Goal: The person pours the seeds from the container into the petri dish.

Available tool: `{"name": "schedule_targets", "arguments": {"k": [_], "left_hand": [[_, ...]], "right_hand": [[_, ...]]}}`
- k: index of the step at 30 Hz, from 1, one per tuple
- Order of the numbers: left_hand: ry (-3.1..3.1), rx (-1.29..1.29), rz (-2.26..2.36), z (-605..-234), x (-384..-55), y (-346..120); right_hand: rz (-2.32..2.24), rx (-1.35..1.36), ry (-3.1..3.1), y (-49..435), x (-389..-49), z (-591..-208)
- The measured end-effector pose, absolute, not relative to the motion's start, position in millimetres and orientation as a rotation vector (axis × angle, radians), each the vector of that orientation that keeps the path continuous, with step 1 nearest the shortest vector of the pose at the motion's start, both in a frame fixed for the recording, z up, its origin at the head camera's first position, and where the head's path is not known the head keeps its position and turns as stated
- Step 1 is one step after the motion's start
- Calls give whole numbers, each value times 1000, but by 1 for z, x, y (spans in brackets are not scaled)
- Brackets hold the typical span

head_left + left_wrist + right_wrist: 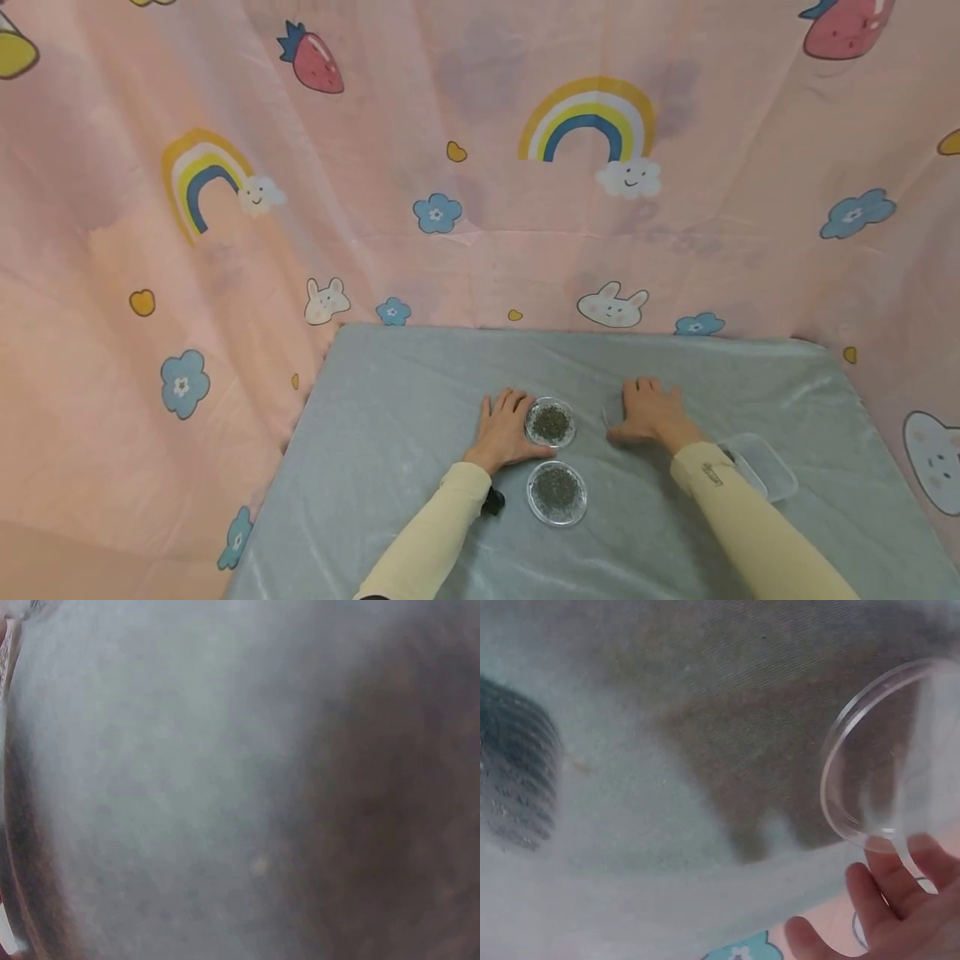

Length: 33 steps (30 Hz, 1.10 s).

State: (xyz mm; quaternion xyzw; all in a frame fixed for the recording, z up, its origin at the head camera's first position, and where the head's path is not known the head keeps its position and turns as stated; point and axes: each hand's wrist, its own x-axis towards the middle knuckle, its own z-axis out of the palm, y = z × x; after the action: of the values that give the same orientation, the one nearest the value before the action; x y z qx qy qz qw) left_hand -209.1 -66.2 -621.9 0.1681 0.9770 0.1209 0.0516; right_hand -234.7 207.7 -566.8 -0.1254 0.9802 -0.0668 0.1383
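In the head view my left hand (506,429) holds a petri dish (551,423) of dark greenish granules, its fingers at the far left rim and its thumb along the near side. A second petri dish (557,493) with similar granules sits just nearer on the cloth. To the right, my right hand (651,412) grips a clear round dish or lid (612,411), mostly covered by the hand. The right wrist view shows this clear piece (829,780) with fingertips (881,851) at its rim. The left wrist view is mostly blurred cloth.
A clear plastic box (783,471) stands at the right, partly behind the right sleeve, with something dark at its edge. Grey cloth (405,392) covers the table, and a pink printed curtain (480,275) hangs behind it. A dark ridged thing (517,769) appears in the right wrist view.
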Motion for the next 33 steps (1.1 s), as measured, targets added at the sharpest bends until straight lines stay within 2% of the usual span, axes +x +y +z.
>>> {"name": "schedule_targets", "arguments": {"k": [17,33], "left_hand": [[2987,522,414,-623,-207,-66],[2984,521,400,-616,-205,-65]], "right_hand": [[-684,-216,3002,209,-224,-570],[-711,-222,3050,227,-212,-572]]}}
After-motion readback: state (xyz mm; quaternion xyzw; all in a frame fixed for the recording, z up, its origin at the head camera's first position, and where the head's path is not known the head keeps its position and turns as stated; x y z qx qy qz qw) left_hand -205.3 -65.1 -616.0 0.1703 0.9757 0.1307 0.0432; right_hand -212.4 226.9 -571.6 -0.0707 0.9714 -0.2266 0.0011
